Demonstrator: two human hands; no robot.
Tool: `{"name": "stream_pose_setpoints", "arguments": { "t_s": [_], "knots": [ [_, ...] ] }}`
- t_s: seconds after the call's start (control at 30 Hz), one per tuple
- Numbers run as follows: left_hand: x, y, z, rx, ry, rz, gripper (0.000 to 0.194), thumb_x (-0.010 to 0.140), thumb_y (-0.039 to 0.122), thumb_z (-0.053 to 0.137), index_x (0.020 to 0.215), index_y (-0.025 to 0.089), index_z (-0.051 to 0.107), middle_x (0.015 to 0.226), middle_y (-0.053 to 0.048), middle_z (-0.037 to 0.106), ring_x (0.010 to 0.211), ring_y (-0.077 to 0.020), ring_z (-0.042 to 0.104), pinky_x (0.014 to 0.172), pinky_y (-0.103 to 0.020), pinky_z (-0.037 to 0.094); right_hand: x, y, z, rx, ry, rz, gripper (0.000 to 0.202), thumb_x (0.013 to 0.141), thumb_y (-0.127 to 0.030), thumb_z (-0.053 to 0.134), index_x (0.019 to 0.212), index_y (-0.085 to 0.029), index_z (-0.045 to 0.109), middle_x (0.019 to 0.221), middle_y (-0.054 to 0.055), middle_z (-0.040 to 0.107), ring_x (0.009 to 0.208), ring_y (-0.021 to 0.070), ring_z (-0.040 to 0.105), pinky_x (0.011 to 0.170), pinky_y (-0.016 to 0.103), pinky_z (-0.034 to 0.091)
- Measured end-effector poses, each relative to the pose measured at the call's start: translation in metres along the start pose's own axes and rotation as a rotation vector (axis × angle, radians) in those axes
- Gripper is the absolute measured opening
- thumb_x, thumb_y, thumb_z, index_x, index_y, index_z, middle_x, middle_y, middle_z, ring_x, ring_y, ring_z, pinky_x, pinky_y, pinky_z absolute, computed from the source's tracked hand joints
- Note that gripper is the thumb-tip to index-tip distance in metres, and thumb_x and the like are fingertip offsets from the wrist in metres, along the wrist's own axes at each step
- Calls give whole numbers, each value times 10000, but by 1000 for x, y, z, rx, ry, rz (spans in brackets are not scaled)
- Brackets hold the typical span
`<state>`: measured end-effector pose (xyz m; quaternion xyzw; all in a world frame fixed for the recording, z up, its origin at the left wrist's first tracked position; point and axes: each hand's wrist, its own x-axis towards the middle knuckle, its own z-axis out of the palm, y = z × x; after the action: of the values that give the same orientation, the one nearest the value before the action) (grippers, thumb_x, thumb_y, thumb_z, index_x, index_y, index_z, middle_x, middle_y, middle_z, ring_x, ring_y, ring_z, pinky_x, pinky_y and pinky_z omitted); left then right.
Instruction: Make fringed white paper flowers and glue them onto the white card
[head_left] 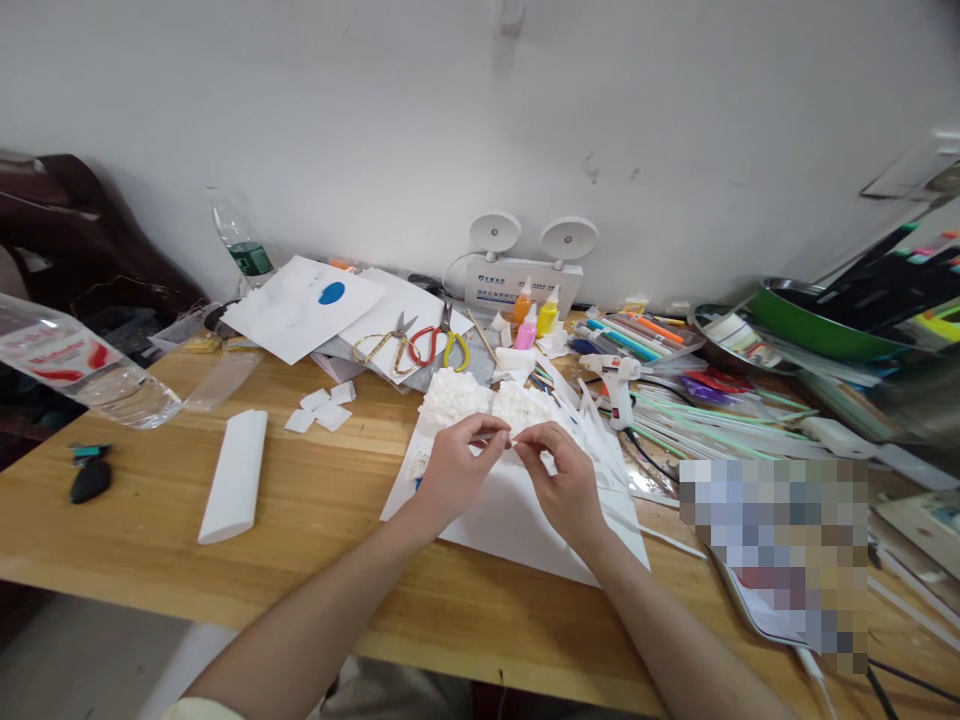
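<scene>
My left hand (pixel 463 465) and my right hand (pixel 559 475) meet fingertip to fingertip over a white paper sheet (pixel 510 525). Thumb and forefinger are pinched together on each; a tiny whitish bit shows between the hands, too small to name. Just beyond the fingers, fluffy white clumps (pixel 454 395) lie on the sheet's back part. White paper strips (pixel 600 440) spread over its right side. A white glue gun (pixel 616 385) stands to the right of the clumps.
Behind are scissors (pixel 386 342), pliers (pixel 455 350) and small paint bottles (pixel 527 325). At left lie a folded white paper (pixel 234 475), paper squares (pixel 330 413) and a large bottle (pixel 90 365). Pens (pixel 630 335), a green pan (pixel 817 325) and a pixelated device (pixel 780 560) occupy the right.
</scene>
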<state>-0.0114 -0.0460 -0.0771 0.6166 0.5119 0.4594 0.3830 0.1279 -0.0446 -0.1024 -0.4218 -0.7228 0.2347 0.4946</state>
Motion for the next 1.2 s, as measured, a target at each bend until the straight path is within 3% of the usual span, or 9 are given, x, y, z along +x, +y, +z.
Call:
{"name": "stream_pose_setpoints", "arguments": {
  "t_s": [0.43,0.97,1.2],
  "knots": [
    [-1,3,0,-9,-64,-13,150,766,239,490,793,178,625,786,-27,665,750,-145,606,711,-265,480,1,-1,-2,-12,9,4,71,828,-183,493,784,-207,544,715,17,552,657,145,511,602,282,432],
    [-2,4,0,-42,-76,-46,145,762,228,512,817,180,636,827,-27,673,781,-147,618,709,-250,459,0,-6,-1,-40,158,26,28,792,-187,567,794,-200,592,702,10,555,609,130,497,576,277,432],
    [-2,3,1,-73,-93,-50,171,760,226,514,848,178,653,875,-37,681,808,-158,619,733,-263,460,-2,-4,1,-85,215,-70,89,789,-143,561,822,-202,618,739,24,576,652,139,525,576,275,442]
  ]
}}
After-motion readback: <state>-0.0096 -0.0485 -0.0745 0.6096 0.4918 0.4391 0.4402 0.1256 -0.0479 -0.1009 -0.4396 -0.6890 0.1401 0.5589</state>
